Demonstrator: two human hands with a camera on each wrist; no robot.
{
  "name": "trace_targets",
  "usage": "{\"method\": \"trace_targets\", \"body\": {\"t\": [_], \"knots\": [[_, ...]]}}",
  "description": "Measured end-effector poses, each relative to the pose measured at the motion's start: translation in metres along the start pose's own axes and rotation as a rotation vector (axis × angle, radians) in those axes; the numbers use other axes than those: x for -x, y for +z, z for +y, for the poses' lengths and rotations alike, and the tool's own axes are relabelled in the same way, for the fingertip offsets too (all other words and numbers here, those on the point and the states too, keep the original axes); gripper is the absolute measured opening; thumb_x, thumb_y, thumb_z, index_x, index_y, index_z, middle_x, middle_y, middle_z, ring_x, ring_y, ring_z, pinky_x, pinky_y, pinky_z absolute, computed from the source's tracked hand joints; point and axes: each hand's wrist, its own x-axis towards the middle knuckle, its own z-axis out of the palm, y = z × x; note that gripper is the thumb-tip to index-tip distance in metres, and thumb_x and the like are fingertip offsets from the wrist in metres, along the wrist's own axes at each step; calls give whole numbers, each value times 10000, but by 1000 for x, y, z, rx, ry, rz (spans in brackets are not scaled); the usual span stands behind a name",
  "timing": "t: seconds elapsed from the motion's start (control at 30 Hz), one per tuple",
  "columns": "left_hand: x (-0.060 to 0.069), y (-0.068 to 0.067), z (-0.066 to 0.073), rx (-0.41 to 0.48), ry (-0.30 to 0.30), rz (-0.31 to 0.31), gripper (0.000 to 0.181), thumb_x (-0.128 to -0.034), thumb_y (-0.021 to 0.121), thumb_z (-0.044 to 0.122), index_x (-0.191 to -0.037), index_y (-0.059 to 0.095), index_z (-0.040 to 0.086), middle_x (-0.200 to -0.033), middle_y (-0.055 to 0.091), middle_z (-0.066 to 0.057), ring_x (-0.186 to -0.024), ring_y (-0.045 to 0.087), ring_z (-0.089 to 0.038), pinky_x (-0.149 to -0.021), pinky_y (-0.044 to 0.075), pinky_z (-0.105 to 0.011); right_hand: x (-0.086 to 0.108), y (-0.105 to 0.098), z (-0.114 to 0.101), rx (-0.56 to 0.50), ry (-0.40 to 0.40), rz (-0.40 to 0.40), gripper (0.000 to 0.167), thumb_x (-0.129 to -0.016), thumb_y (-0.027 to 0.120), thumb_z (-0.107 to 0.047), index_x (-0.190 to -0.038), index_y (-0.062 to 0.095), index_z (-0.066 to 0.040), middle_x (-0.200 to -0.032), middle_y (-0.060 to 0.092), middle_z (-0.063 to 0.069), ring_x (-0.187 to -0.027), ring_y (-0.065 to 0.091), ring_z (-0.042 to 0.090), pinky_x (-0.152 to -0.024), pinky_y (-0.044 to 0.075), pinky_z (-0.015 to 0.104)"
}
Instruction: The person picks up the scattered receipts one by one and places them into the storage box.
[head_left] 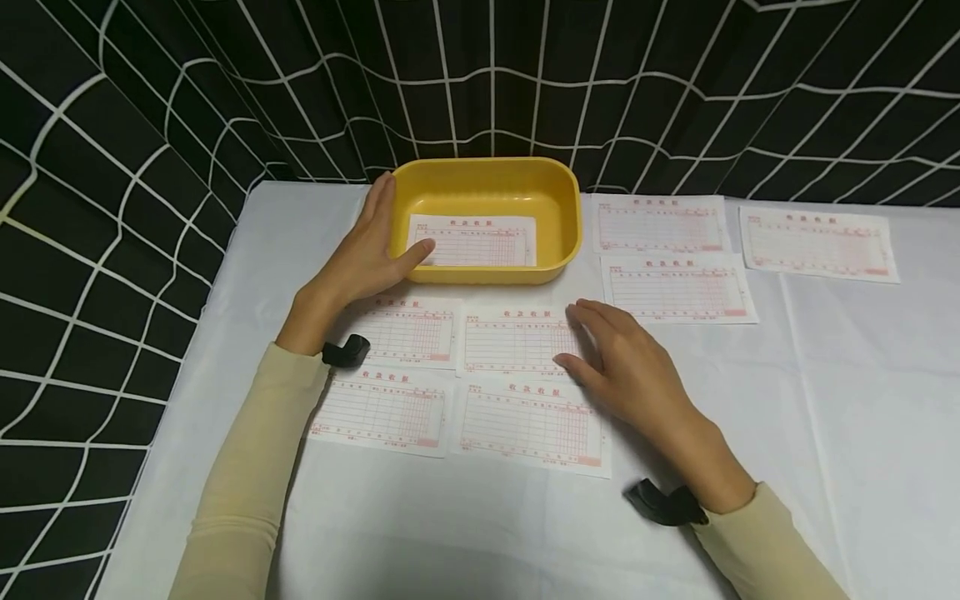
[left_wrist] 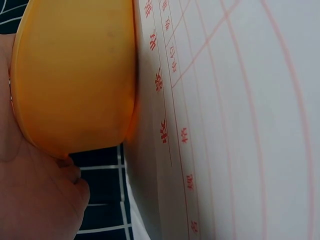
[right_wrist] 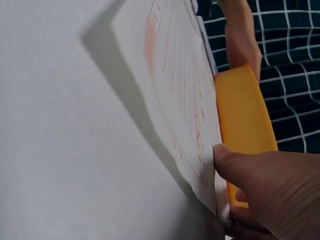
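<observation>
My left hand (head_left: pixel 367 250) grips the left end of a yellow plastic tub (head_left: pixel 558 225), its thumb over the front rim and its fingers along the outer side. Inside the tub lies a receipt slip (head_left: pixel 480 242) with red print. In the left wrist view, the palm is against the tub's wall (left_wrist: pixel 75 75). My right hand (head_left: pixel 637 367) hovers at the right edge of the middle receipt slip (head_left: pixel 513 346), thumb and fingers apart. The right wrist view has the thumb (right_wrist: pixel 235 162) near a slip's edge (right_wrist: pixel 175 90); whether it touches is unclear.
More receipt slips lie nearby: one lower middle (head_left: pixel 532 425), one lower left (head_left: pixel 382 412), and one under the left wrist (head_left: pixel 412 333). Others lie at right, an upper slip (head_left: pixel 660 225), a lower slip (head_left: pixel 678 287) and a far slip (head_left: pixel 821 242). A white cloth (head_left: pixel 450 533) covers the table.
</observation>
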Motion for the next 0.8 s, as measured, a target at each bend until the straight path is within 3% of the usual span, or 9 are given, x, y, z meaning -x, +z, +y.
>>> {"method": "trace_targets", "body": {"t": [0.23,0.4,0.6,0.8], "knots": [[-4,0,3,-18,16,-9,1086,-969,592,611,-1715,-77,191,-1807,-96,-21,-1649,200,-321,-1308,285,-554,1,-3,-2,-78,72,25,652,-905,849,-197,-1472,582,-18,-1448,633,213,-1378,545,405,-1134,458,590],[-2,3,1,-18,19,5,1084,-969,602,598,-1716,-68,189,-1809,-78,-29,-1648,205,-326,-1307,291,-549,0,-5,-3,-121,106,65,619,-865,870,-127,-1424,628,-19,-1329,694,213,-1229,622,401,-1043,487,567],[2,4,-1,-10,17,3,1088,-969,620,572,-1716,-59,164,-1808,-64,-54,-1639,224,-340,-1303,297,-555,0,-5,-3,-152,120,69,573,-852,874,-89,-1378,663,-10,-1142,726,207,-897,602,301,-798,466,434],[0,2,-1,-9,13,11,1100,-963,623,582,-1716,-58,160,-1809,-70,-43,-1636,228,-352,-1300,293,-575,-2,-4,0,-152,105,99,472,-861,853,-74,-1301,708,13,-1064,745,202,-836,595,282,-759,450,403]]}}
